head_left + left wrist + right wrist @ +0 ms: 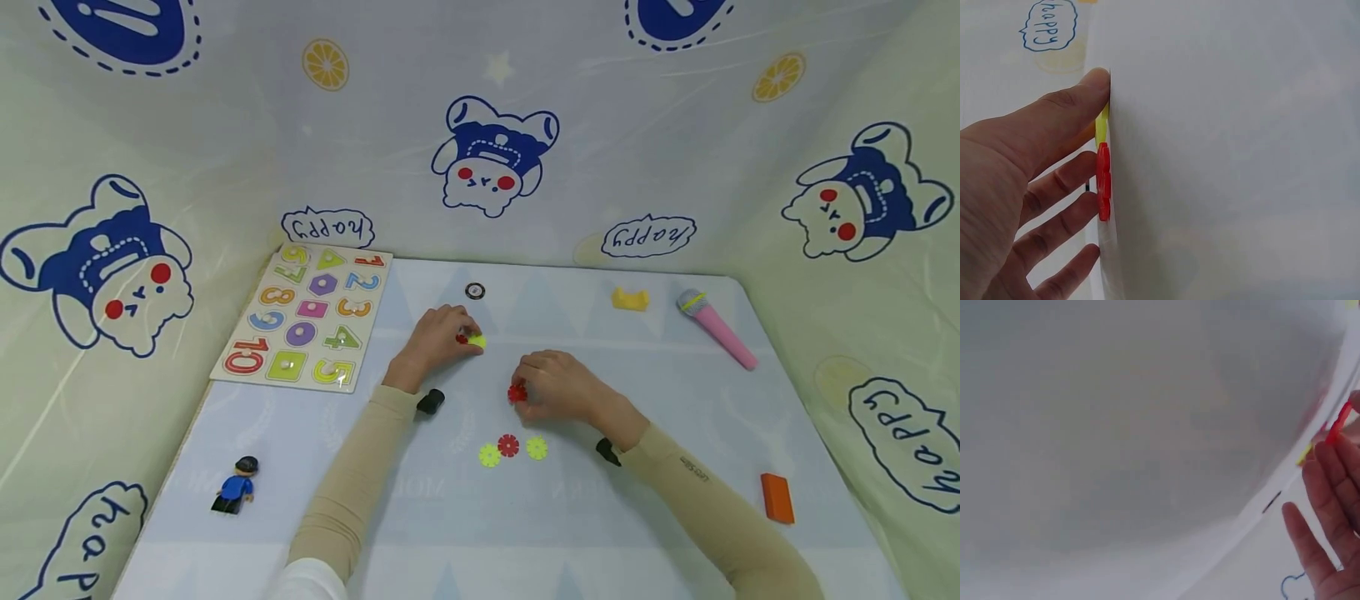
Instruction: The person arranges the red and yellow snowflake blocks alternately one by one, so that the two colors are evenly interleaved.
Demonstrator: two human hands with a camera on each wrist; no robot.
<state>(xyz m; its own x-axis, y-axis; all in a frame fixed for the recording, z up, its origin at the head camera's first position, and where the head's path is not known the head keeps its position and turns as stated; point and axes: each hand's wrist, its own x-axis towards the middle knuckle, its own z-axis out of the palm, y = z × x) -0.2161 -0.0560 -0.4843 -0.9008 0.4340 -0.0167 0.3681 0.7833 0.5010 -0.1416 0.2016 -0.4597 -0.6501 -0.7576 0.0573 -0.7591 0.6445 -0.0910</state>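
My left hand reaches over the middle of the table, thumb and fingers round a yellow-green snowflake disc. Beside that disc is a red snowflake disc, edge-on in the left wrist view, with fingertips right at it. Lower and to the right, my right hand pinches another red snowflake disc between thumb and fingers; its other fingers are spread in the right wrist view. Nearer the front lie a yellow-green disc, a red disc and a second yellow-green disc in a row.
A number puzzle board lies at the back left, a toy figure at the front left. Behind my left hand is a small black ring-like disc. To the right are a yellow block, a pink microphone and an orange block.
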